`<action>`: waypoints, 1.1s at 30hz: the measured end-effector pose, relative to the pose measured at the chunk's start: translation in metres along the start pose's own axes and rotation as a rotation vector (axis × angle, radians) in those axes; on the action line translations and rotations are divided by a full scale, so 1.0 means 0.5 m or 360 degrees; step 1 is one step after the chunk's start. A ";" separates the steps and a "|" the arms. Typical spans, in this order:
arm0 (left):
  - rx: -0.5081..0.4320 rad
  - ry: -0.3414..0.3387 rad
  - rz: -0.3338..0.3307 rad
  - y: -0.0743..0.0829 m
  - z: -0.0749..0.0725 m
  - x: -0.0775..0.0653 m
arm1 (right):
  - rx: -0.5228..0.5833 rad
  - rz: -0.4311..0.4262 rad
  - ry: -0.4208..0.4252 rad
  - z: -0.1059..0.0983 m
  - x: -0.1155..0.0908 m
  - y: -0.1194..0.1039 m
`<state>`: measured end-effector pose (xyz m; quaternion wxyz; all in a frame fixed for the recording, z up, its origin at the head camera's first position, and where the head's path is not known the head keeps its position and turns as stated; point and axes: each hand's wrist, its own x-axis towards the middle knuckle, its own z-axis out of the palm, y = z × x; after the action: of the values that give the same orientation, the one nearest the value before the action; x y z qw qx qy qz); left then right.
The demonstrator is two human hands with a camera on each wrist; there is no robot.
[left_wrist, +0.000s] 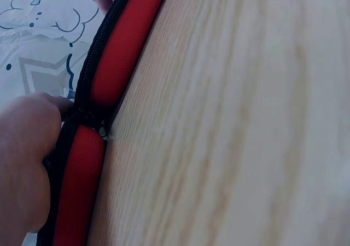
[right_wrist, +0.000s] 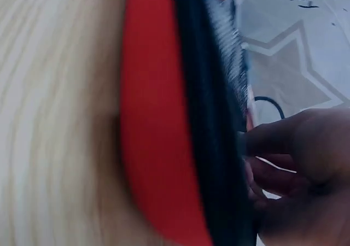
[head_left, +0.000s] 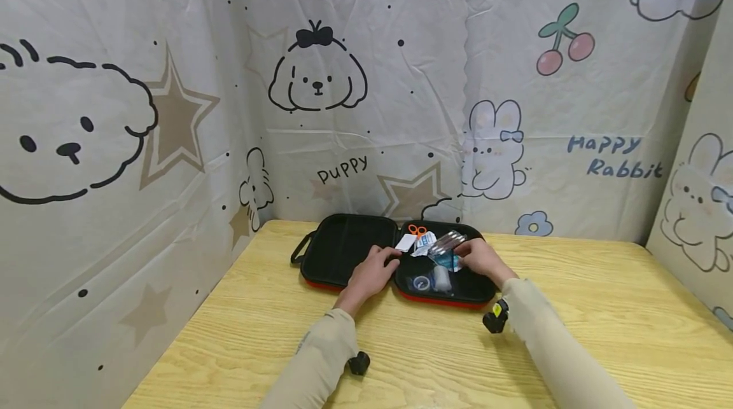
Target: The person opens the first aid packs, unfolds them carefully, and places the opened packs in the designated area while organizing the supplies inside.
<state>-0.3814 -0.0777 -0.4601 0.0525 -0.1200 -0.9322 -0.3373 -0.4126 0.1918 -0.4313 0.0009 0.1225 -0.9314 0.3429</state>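
A black-lined first-aid case [head_left: 343, 250] with a red outside lies spread open on the table. My left hand [head_left: 369, 275] rests over its hinge side with relaxed fingers, the fingertips right at a small white packet [head_left: 406, 243]. In the right half, my right hand [head_left: 483, 261] reaches in from the right. Its bent fingers are at a blue packet [head_left: 445, 261] and the end of a clear packet with silvery tubes [head_left: 447, 243]; I cannot tell whether they pinch either. In the right wrist view the thumb and fingers [right_wrist: 273, 139] bend behind the case's red side [right_wrist: 156, 115].
Orange-handled scissors [head_left: 417, 229] and a white-and-blue packet [head_left: 424, 243] lie in the case's far right part. Nearer lie a tape roll [head_left: 421, 283] and a white roll [head_left: 441, 278] under netting. A carry handle [head_left: 300, 249] sticks out left. Patterned cloth [head_left: 366, 142] hangs behind the wooden table [head_left: 424, 352].
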 end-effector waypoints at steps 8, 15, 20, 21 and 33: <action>0.0018 0.0015 0.0013 -0.001 -0.001 0.000 | 0.0079 0.0101 0.0057 0.014 0.000 -0.002; 0.0015 0.0011 0.0007 0.001 -0.002 -0.001 | 0.0294 0.0163 -0.0042 0.027 0.003 -0.012; 0.0029 0.0011 0.0011 0.001 -0.003 0.000 | 0.0446 0.0220 -0.0077 0.024 0.003 -0.010; 0.0030 0.0011 0.0013 0.001 -0.003 0.000 | 0.0473 0.0230 -0.0070 0.022 0.002 -0.011; 0.0027 -0.0008 -0.0010 0.002 -0.002 -0.001 | 0.0715 0.0263 -0.0032 0.017 -0.005 -0.017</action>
<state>-0.3805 -0.0778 -0.4588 0.0500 -0.1174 -0.9356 -0.3291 -0.4078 0.1809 -0.4327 -0.0638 0.0464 -0.8385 0.5392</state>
